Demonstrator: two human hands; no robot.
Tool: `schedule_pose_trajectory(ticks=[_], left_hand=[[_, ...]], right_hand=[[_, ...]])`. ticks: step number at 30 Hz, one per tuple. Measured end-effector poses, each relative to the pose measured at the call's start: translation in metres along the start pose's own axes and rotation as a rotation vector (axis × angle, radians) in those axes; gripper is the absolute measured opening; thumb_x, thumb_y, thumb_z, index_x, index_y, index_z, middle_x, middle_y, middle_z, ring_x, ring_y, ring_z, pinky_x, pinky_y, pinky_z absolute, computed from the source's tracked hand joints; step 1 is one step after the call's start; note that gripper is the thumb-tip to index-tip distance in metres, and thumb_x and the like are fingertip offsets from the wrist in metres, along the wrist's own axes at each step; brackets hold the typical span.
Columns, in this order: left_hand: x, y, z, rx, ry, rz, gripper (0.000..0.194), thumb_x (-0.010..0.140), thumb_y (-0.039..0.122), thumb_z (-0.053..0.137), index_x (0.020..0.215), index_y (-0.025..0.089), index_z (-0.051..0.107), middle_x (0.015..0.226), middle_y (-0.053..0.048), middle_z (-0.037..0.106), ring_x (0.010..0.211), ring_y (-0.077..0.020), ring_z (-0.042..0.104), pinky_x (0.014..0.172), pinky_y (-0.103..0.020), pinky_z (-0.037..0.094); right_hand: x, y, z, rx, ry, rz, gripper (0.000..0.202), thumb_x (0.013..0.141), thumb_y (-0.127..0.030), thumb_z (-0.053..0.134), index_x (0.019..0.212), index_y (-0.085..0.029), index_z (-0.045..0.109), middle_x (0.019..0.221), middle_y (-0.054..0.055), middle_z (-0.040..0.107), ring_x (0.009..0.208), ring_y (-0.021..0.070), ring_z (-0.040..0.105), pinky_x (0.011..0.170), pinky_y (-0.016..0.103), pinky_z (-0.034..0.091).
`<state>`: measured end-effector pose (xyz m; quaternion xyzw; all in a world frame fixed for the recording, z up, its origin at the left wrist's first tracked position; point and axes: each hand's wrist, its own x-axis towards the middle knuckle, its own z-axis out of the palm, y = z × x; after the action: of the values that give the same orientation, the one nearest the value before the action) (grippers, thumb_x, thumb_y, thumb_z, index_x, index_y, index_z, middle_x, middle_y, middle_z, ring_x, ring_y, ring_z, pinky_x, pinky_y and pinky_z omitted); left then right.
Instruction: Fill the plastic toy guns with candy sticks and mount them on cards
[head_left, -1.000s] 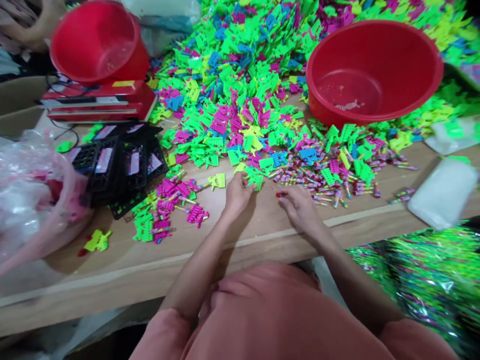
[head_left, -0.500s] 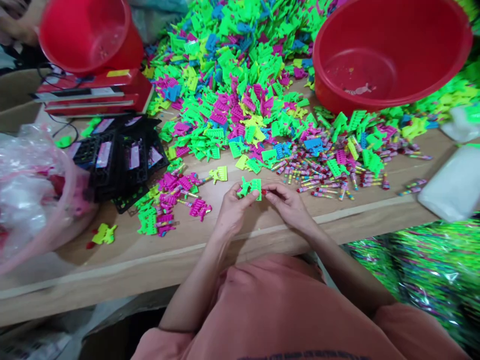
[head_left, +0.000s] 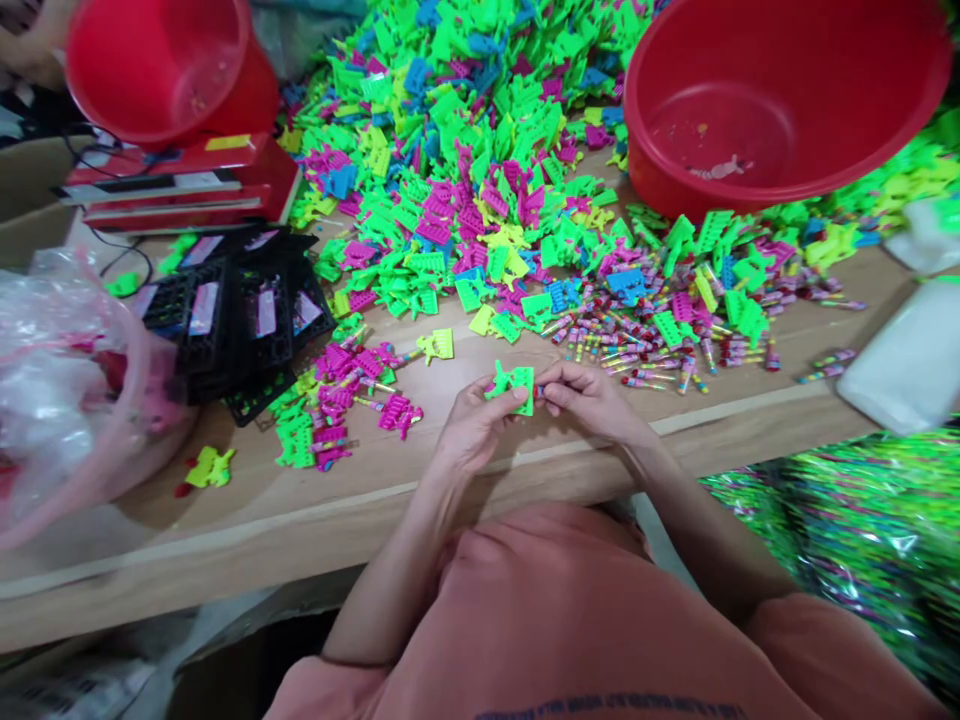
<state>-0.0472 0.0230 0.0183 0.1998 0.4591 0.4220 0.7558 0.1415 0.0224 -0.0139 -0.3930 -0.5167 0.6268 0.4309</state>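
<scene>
My left hand (head_left: 472, 425) pinches a bright green plastic toy piece (head_left: 511, 388) between thumb and fingers, over the table's front part. It has a toothed block at one end and a figure-like shape at the other. Right against its right edge, the closed fingers of my right hand (head_left: 589, 400) grip a small tube, of which only the red end (head_left: 540, 392) shows. Similar small tubes (head_left: 652, 372) with coloured beads and pink labels lie beyond my right hand. A yellow toy piece (head_left: 436, 345) rests beyond my left hand.
A big heap of green, pink, blue and yellow pieces (head_left: 450, 130) covers the back. Red tubs (head_left: 637, 150) stand on it. To the left are black trays (head_left: 262, 310), a red machine (head_left: 195, 185), a pink basket (head_left: 139, 360) and a small pile of pieces (head_left: 349, 385). White bags (head_left: 900, 360) lie right.
Both hands have shifted a little to the right with the green toy piece. My right hand's fingers are curled more tightly at its edge, still with the red-ended tube.
</scene>
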Motion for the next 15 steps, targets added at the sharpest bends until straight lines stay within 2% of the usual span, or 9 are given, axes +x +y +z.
schedule_pose_trajectory(ticks=[2, 4, 7, 10, 12, 15], left_hand=[[-0.001, -0.002, -0.001, 0.034, -0.01, -0.013, 0.045, 0.05, 0.028, 0.099, 0.083, 0.013, 0.072, 0.075, 0.0, 0.071, 0.062, -0.0105, 0.061, 0.058, -0.023, 0.046], [-0.001, -0.007, -0.003, 0.094, 0.033, 0.026, 0.045, 0.052, 0.031, 0.098, 0.084, 0.014, 0.071, 0.075, 0.0, 0.07, 0.061, -0.0104, 0.06, 0.059, -0.023, 0.046], [-0.001, -0.017, -0.007, 0.272, 0.168, 0.175, 0.04, 0.059, 0.035, 0.094, 0.085, 0.014, 0.071, 0.073, 0.002, 0.069, 0.06, -0.0094, 0.057, 0.059, -0.022, 0.044], [-0.003, -0.024, -0.007, 0.443, 0.232, 0.301, 0.033, 0.068, 0.038, 0.088, 0.08, 0.015, 0.068, 0.066, 0.004, 0.064, 0.057, -0.0085, 0.051, 0.057, -0.021, 0.041], [-0.006, -0.024, -0.006, 0.492, 0.237, 0.346, 0.031, 0.072, 0.039, 0.085, 0.08, 0.016, 0.066, 0.065, 0.004, 0.062, 0.057, -0.0085, 0.05, 0.057, -0.02, 0.04], [-0.017, -0.013, -0.013, 0.549, 0.235, 0.333, 0.032, 0.071, 0.04, 0.085, 0.079, 0.017, 0.064, 0.067, 0.005, 0.061, 0.059, -0.0089, 0.051, 0.057, -0.021, 0.042]], right_hand=[[0.0, -0.005, -0.002, -0.028, -0.031, 0.005, 0.026, 0.09, -0.046, 0.075, 0.095, -0.02, 0.077, 0.08, 0.001, 0.073, 0.061, 0.0116, 0.057, 0.059, 0.025, 0.047], [0.0, -0.009, -0.003, -0.131, -0.059, -0.006, 0.022, 0.093, -0.04, 0.071, 0.093, -0.02, 0.077, 0.077, 0.0, 0.072, 0.061, 0.0118, 0.056, 0.059, 0.024, 0.046], [-0.001, -0.006, 0.0, -0.324, -0.058, -0.06, 0.018, 0.097, -0.031, 0.064, 0.094, -0.02, 0.078, 0.08, 0.001, 0.074, 0.069, 0.014, 0.061, 0.064, 0.025, 0.046], [-0.004, 0.0, 0.01, -0.44, 0.025, -0.12, 0.019, 0.099, -0.024, 0.06, 0.098, -0.02, 0.078, 0.087, 0.002, 0.076, 0.078, 0.0161, 0.066, 0.071, 0.027, 0.049], [-0.006, 0.001, 0.019, -0.472, 0.079, -0.151, 0.02, 0.1, -0.023, 0.058, 0.101, -0.021, 0.078, 0.089, 0.003, 0.077, 0.08, 0.0165, 0.067, 0.073, 0.028, 0.05], [-0.011, -0.007, 0.023, -0.496, 0.019, -0.202, 0.02, 0.102, -0.026, 0.059, 0.108, -0.021, 0.077, 0.097, 0.004, 0.077, 0.086, 0.0172, 0.07, 0.077, 0.028, 0.052]])
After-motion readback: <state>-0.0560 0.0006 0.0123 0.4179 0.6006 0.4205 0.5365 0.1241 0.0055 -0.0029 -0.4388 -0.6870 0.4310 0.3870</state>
